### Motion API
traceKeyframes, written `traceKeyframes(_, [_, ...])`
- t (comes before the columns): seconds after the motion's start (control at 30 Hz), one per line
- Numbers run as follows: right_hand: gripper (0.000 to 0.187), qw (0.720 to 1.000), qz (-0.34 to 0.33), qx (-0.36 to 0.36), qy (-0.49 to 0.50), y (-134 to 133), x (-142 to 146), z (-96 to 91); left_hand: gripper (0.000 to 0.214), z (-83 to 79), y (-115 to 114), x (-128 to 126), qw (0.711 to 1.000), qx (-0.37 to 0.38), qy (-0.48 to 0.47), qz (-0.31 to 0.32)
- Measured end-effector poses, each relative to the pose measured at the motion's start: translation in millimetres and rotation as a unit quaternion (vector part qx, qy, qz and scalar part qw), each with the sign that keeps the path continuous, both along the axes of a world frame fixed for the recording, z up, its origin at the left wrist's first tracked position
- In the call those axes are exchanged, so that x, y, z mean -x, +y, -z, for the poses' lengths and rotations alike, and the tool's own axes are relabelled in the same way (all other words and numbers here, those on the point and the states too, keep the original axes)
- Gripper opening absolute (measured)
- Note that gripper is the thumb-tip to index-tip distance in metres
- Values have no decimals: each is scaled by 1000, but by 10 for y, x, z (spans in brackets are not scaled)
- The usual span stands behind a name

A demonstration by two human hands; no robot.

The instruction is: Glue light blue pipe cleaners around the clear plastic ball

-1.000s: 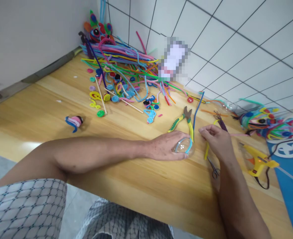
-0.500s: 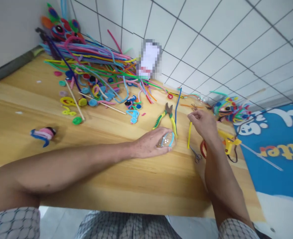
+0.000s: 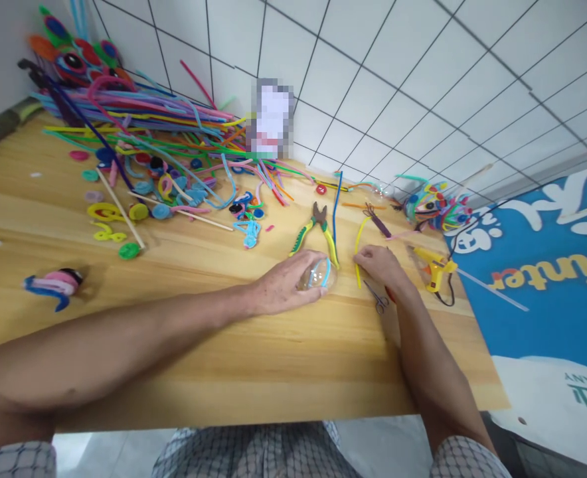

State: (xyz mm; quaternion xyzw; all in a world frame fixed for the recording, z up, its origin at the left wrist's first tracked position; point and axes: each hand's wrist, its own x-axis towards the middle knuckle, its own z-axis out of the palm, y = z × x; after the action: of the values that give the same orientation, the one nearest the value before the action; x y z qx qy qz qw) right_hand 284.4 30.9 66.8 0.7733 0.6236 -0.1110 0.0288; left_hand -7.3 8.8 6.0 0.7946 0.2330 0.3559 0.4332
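Observation:
My left hand (image 3: 286, 282) is wrapped round a clear plastic ball (image 3: 319, 273) banded with light blue pipe cleaner, resting at the tabletop. Fingers of my right hand (image 3: 380, 264) are pinched at the middle of a yellow pipe cleaner (image 3: 361, 232), which curves above and below them. Just beyond the ball lie pliers (image 3: 317, 229) with green and yellow handles, jaws pointing away. A blue pipe cleaner (image 3: 338, 216) lies alongside them. Small scissors (image 3: 379, 302) sit below my right hand, partly in its shadow. A dark purple bundle (image 3: 378, 220) with thin wiry ends lies past that hand.
A heap of coloured pipe cleaners (image 3: 164, 109) fills the back left, with small fuzzy pieces (image 3: 161, 211) before it. A phone (image 3: 272, 119) leans on the tiled wall. At right are a yellow glue gun (image 3: 437, 272) and colourful fuzzy figures (image 3: 435, 206). A pink-and-blue piece (image 3: 57, 285) lies far left.
My right hand has come nearer, from above the dark bundle to the yellow pipe cleaner, whose upper part now shows. My left hand keeps its hold on the ball. The view has turned right.

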Motion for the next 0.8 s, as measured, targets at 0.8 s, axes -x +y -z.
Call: traceKeyframes(0.8, [32, 962, -173, -112, 178, 760, 662, -417, 56, -100, 30, -48, 999, 28, 25, 13])
